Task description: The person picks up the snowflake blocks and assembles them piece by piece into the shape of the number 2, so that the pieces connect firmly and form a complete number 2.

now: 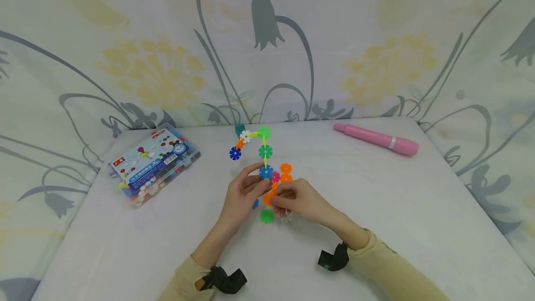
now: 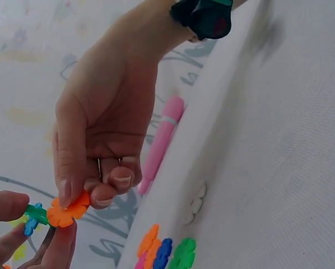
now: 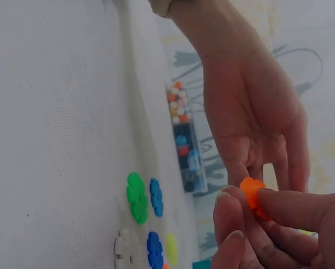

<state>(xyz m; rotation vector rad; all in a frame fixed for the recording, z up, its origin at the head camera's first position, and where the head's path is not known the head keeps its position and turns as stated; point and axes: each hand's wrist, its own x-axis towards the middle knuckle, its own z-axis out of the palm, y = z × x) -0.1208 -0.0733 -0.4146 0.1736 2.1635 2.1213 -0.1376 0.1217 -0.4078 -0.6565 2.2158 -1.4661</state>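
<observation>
Fingers [image 2: 66, 188] of the right hand [image 1: 298, 203] are pinching an orange plastic snowflake disc [image 2: 66, 212]; left hand [image 1: 242, 194] is gripping the multicoloured disc chain [image 1: 265, 161] at frame centre on the white desk [image 1: 418, 208]. Aligning notches squarely seems advisable.

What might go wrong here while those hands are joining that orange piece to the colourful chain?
The chain is long and thin, held only near its lower end, so it may bend or come apart under pressure. The orange disc is pinched only by fingertips of the right hand and left hand, so it might slip. Loose discs lie under the hands and may get knocked.
</observation>
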